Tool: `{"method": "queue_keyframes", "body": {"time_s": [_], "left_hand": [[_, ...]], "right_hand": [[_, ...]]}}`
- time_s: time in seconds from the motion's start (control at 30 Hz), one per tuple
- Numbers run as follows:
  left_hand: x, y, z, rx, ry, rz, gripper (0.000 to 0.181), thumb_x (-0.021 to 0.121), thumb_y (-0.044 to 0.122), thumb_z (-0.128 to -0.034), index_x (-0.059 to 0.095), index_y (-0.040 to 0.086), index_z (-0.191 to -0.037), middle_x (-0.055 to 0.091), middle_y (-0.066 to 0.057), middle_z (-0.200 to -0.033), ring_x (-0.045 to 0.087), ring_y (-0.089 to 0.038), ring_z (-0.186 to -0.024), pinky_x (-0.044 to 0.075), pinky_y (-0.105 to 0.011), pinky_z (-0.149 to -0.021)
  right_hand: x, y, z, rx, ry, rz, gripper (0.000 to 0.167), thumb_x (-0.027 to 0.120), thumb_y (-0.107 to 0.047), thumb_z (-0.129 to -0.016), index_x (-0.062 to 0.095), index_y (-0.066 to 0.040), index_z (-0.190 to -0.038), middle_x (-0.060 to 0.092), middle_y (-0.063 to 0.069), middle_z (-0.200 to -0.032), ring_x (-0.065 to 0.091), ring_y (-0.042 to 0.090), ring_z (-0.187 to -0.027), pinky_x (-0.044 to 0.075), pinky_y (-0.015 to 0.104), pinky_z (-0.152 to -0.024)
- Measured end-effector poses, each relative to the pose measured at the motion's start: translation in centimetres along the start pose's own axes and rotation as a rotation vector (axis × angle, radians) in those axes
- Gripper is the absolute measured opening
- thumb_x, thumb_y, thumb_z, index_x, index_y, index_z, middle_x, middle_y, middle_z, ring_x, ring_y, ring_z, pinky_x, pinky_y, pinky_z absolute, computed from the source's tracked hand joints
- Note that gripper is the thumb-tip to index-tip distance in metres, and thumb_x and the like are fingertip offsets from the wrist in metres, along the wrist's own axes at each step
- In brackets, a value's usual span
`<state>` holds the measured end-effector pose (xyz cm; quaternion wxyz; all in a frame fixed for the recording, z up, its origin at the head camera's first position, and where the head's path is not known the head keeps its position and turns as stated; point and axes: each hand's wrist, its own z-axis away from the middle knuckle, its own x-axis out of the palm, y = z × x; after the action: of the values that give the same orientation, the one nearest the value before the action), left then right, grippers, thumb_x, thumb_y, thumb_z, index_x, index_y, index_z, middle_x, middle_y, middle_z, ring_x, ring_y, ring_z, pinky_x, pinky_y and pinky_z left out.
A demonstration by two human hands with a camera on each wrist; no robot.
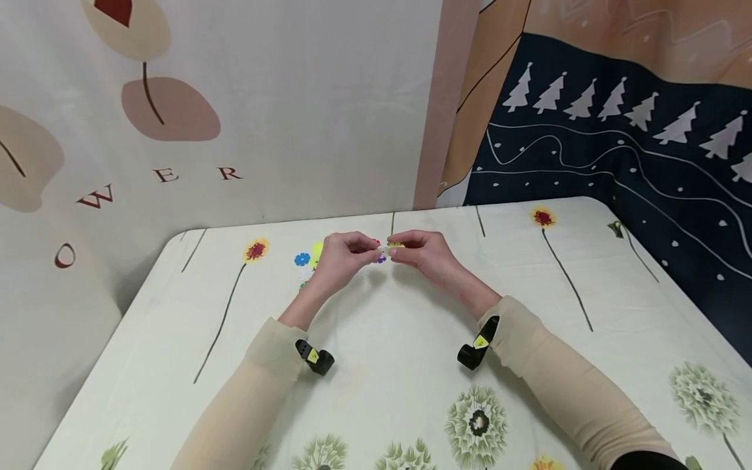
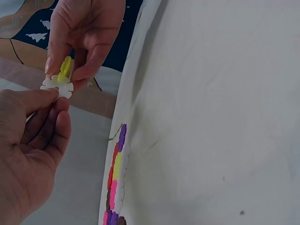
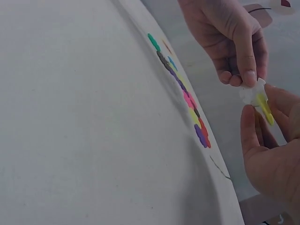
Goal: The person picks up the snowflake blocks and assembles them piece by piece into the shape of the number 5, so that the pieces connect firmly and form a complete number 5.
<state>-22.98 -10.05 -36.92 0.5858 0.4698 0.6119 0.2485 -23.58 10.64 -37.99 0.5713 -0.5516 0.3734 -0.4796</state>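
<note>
In the left wrist view, my left hand [image 2: 33, 154] pinches a white notched plastic disc [image 2: 67, 89] between thumb and fingers. A yellow notched disc [image 2: 65, 69] is gripped by my right hand [image 2: 86, 37] and stands roughly at a right angle to the white one. The two discs meet at their edges; how deep the notches sit in each other I cannot tell. The right wrist view shows the same yellow disc [image 3: 265, 110] against the white disc [image 3: 247, 96]. Both hands are raised over the far part of the table, with fingertips close together.
Several coloured notched discs lie behind the hands near the table's far edge, among them a blue disc [image 1: 302, 259] and a purple disc [image 2: 122, 136]. The table [image 1: 376, 352] wears a white flower-print cloth. Printed fabric [image 1: 329, 117] hangs right behind it.
</note>
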Motion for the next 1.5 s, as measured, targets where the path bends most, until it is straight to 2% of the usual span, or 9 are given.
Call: {"method": "queue_keyframes", "body": {"time_s": [0.2,0.47,0.6,0.77,1.0,1.2,1.5], "left_hand": [[0.2,0.0,0.0,0.003,0.003,0.001,0.013,0.079,0.008,-0.0915,0.078,0.001,-0.103,0.076,-0.01,-0.096,0.071,-0.022,-0.086,0.06,-0.033,-0.081],[-0.1,-0.1,0.1,-0.023,-0.009,0.017,0.013,0.079,0.009,-0.0911,0.079,0.002,-0.103,0.075,-0.009,-0.099,0.07,-0.023,-0.088,0.06,-0.033,-0.082],[-0.8,-0.6,0.2,-0.057,-0.028,-0.012,0.015,0.08,0.01,-0.0909,0.078,0.004,-0.104,0.074,-0.007,-0.1,0.069,-0.023,-0.09,0.059,-0.033,-0.082],[-2.3,-1.5,0.5,-0.105,-0.073,-0.075,0.02,0.079,0.011,-0.0923,0.076,0.003,-0.11,0.073,-0.008,-0.103,0.067,-0.024,-0.093,0.059,-0.033,-0.082],[-4.0,-3.3,1.1,-0.122,-0.155,-0.153,0.022,0.076,0.008,-0.0931,0.075,0.002,-0.114,0.072,-0.011,-0.106,0.064,-0.026,-0.095,0.057,-0.029,-0.074],[-3.5,-4.3,0.8,-0.122,-0.175,-0.197,0.02,0.077,0.008,-0.0925,0.076,0.003,-0.112,0.072,-0.01,-0.104,0.063,-0.025,-0.09,0.055,-0.029,-0.072],[-2.1,-3.9,-0.2,-0.153,-0.208,-0.223,0.026,0.08,0.006,-0.0891,0.076,0.003,-0.115,0.07,-0.01,-0.103,0.059,-0.026,-0.093,0.054,-0.033,-0.08]], "right_hand": [[0.3,0.1,0.0,-0.012,0.021,0.033,0.034,0.074,-0.006,-0.095,0.068,0.006,-0.126,0.068,0.011,-0.114,0.07,0.017,-0.097,0.056,0.032,-0.094],[0.2,0.3,0.0,-0.026,0.029,0.146,0.027,0.076,-0.011,-0.094,0.074,0.003,-0.118,0.072,0.009,-0.109,0.067,0.018,-0.095,0.053,0.046,-0.097],[0.0,0.2,0.1,-0.007,0.041,0.172,0.025,0.076,-0.013,-0.095,0.075,0.0,-0.117,0.07,0.01,-0.114,0.068,0.021,-0.098,0.053,0.044,-0.099],[-0.6,0.1,0.1,0.018,0.058,0.193,0.027,0.074,-0.015,-0.097,0.074,-0.001,-0.12,0.067,0.012,-0.119,0.068,0.024,-0.104,0.052,0.042,-0.102],[-1.7,-0.2,0.2,0.037,0.082,0.193,0.025,0.073,-0.014,-0.097,0.074,-0.003,-0.12,0.067,0.012,-0.118,0.069,0.023,-0.105,0.054,0.036,-0.099],[-2.2,-0.1,0.2,0.037,0.067,0.194,0.03,0.073,-0.014,-0.098,0.071,0.001,-0.124,0.066,0.012,-0.12,0.069,0.021,-0.104,0.055,0.03,-0.096],[-2.0,0.1,0.2,0.043,0.068,0.175,0.027,0.072,-0.012,-0.098,0.072,0.001,-0.122,0.067,0.013,-0.122,0.069,0.02,-0.102,0.055,0.031,-0.097]]}}
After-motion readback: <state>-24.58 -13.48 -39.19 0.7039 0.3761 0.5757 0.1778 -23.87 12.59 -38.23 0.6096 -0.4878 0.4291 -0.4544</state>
